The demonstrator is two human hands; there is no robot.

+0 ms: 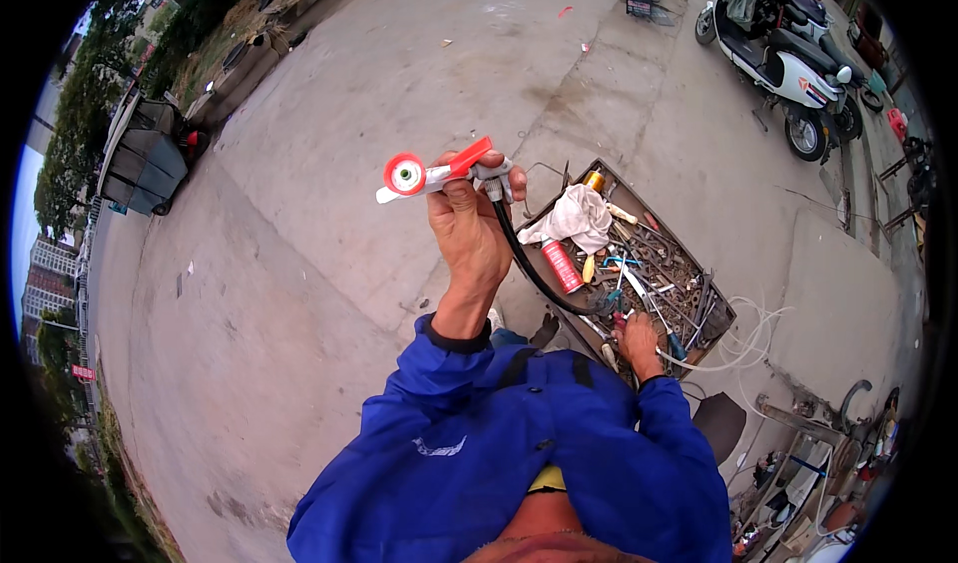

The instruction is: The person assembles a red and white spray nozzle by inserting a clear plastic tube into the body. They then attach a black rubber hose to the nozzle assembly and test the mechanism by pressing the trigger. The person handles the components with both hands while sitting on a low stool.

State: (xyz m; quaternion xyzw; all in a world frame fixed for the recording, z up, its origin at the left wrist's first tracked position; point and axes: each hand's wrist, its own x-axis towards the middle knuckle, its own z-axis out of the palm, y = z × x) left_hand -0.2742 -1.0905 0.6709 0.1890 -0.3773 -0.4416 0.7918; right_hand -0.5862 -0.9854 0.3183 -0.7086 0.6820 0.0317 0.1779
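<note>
The left hand (pixel 467 226) is raised, clenched around a tyre inflator gun (pixel 439 176) with a red lever and a round red-rimmed gauge. Its black hose (pixel 529 269) curves down to the right hand (pixel 639 341), which reaches into a metal tool tray (pixel 720 313) on the concrete ground; its grip cannot be made out. A white rag (pixel 574 218) and a red spray can (pixel 562 266) lie beyond that hand.
</note>
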